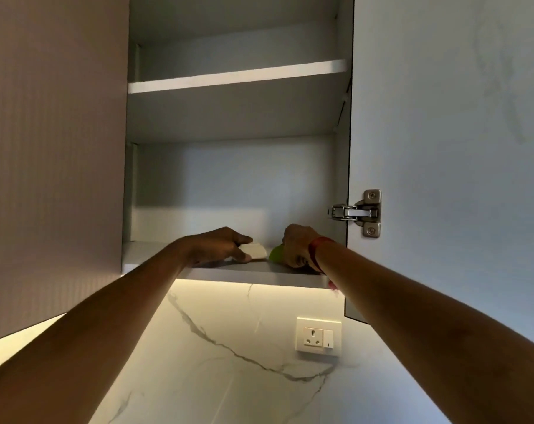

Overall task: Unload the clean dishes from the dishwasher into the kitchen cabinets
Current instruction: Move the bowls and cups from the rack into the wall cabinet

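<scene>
Left-hand item: white flat square-cornered dish, cream-toned, thin, with a plain, unpatterned surface.
Axis, white dish: it lay almost level, its visible length running left to right; the free corner pointed right, toward the green item.
Position, white dish: just above the grey bottom shelf of the open wall cabinet, near the front edge; contact with the shelf could not be determined.
Left hand: thumb on top and fingers beneath, pinching the left end of the white dish.
Right-hand item: green rounded item, bright lime, smooth; only a small curved part showed left of the hand.
Axis, green item: could not be determined, as most of it was hidden.
Position, green item: on or just above the same shelf, just right of the white dish.
Right hand: fingers curled over the green item, gripping it; a red wrist band sat behind the hand.
Cabinet door: swung open on the right, carried on a metal hinge.
Upper shelf: pale grey, far above the hands.
Wall below: white marble-veined panel with a white socket plate.
</scene>
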Demonstrator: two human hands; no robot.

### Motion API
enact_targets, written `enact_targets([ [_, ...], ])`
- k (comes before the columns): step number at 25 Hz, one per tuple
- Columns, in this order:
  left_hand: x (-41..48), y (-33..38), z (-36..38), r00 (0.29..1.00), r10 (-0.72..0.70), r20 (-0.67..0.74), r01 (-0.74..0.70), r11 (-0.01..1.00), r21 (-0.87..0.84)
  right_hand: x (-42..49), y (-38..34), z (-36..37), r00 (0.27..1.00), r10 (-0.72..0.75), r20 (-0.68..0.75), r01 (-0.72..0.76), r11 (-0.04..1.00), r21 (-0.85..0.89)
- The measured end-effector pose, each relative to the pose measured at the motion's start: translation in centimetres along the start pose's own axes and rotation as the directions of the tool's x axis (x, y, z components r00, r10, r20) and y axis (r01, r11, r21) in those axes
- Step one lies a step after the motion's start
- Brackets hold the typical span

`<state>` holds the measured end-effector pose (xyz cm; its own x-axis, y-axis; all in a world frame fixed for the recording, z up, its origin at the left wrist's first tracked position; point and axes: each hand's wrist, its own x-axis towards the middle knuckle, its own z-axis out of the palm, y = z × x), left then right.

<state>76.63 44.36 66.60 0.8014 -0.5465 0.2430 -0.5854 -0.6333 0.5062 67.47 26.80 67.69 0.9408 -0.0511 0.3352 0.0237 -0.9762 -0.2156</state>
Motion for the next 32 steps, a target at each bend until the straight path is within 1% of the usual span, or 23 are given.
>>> enact_targets([
  [2,1.2,0.0,0.3,1.0,-0.004,0.017,0.004,1.0,-0.002,0.9,0.2,0.7,0.999,0.03,-0.021,-0.03,0.999,0.025],
  [5,2.2,-0.2,0.5,0.999,-0.028,0.021,0.029,1.0,-0.012,2.1,0.4,1.2,0.997,0.08,-0.011,-0.079,0.991,0.105],
  [8,2.9,-0.6,0.7,0.999,-0.03,0.023,0.03,0.999,0.021,3.1,0.6,1.7,0.993,0.117,-0.026,-0.113,0.986,0.123],
  [14,4.6,-1.2,0.6,0.998,-0.012,0.065,-0.003,0.977,0.213,6.0,1.2,2.9,0.979,0.204,-0.024,-0.198,0.968,0.153],
  [20,5.6,-2.3,0.8,0.998,0.031,0.051,-0.043,0.967,0.252,6.7,1.5,3.3,0.977,0.2,-0.073,-0.183,0.966,0.183],
  [22,5.2,-2.2,0.8,0.998,0.035,0.049,-0.046,0.971,0.235,6.4,1.6,3.3,0.978,0.197,-0.072,-0.176,0.958,0.225],
  [25,4.4,-1.9,0.7,0.999,0.036,0.032,-0.041,0.985,0.166,6.0,1.6,3.4,0.981,0.182,-0.067,-0.159,0.951,0.265],
  [30,4.0,-1.5,0.8,0.998,-0.006,0.059,-0.001,0.992,0.125,5.2,1.3,3.2,0.984,0.166,-0.058,-0.147,0.958,0.248],
  [32,3.9,-1.5,0.9,0.997,-0.032,0.069,0.028,0.998,0.053,4.8,1.1,3.1,0.985,0.16,-0.058,-0.142,0.963,0.229],
])
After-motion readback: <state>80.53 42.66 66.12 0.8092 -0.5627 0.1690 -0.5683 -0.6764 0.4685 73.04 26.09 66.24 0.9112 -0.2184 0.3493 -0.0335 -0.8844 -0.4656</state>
